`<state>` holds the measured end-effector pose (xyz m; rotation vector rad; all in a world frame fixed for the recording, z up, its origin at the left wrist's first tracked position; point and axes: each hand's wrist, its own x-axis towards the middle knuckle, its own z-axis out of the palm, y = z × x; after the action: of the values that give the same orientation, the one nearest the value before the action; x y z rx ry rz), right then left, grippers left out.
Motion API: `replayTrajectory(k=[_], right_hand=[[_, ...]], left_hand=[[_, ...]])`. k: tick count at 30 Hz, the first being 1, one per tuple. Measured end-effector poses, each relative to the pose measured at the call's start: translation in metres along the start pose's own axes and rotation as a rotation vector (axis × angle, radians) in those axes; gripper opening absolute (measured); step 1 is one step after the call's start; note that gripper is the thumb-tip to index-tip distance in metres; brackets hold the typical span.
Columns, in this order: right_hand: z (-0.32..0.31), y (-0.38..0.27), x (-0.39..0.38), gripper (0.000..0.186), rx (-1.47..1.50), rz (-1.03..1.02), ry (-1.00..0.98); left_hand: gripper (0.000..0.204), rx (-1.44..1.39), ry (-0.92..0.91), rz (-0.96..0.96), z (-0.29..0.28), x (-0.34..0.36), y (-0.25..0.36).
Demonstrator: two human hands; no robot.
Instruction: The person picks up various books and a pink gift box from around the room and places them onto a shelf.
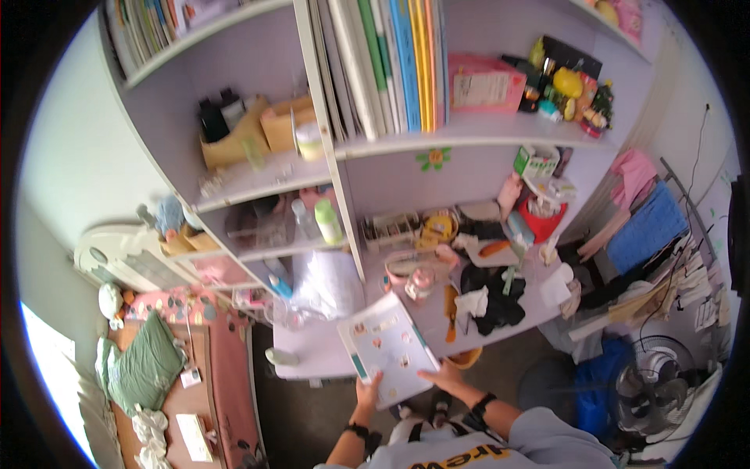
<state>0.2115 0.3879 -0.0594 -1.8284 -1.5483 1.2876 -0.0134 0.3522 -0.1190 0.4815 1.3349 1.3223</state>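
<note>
A white folder or large book point(388, 344) with small coloured stickers and teal patches along its edges is held out in front of me, over the front edge of the lilac desk point(316, 353). My left hand point(369, 388) grips its lower left corner, thumb on top. On the right side, my right hand point(445, 377) has hold of its lower edge with the thumb laid over the cover. The fingers underneath are hidden. Whether it is one thick item or several stacked ones, I cannot tell.
Above the desk stands a shelf unit with upright books and folders point(398, 66) and a pink box point(486, 84). A black cloth point(492, 297) and an orange-brown brush-like item point(451, 313) lie on the desk. A bed point(226, 375) is at left, a black fan point(652, 383) at right.
</note>
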Motion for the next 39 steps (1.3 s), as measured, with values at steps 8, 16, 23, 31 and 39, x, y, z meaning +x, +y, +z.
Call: replayTrajectory(k=[8, 16, 23, 31, 39], right_hand=[[-0.046, -0.055, -0.053, 0.067, 0.196, -0.328, 0.120], [-0.137, -0.182, -0.063, 0.061, 0.395, -0.555, 0.174], [-0.268, -0.320, -0.075, 0.050, 0.423, -0.915, 0.368], [-0.385, -0.446, -0.083, 0.049, 0.452, -1.135, 0.370], [-0.436, -0.540, -0.062, 0.048, 0.351, -0.745, 0.103]], left_hand=[[0.046, -0.042, -0.136, 0.253, 0.031, -0.062, 0.102], [0.050, 0.086, -0.211, 0.558, 0.110, -0.093, 0.279], [0.044, 0.116, -0.378, 0.892, 0.226, -0.136, 0.454], [0.041, 0.196, -0.573, 0.882, 0.318, -0.178, 0.600], [0.046, 0.307, -0.380, 0.677, 0.343, -0.138, 0.693]])
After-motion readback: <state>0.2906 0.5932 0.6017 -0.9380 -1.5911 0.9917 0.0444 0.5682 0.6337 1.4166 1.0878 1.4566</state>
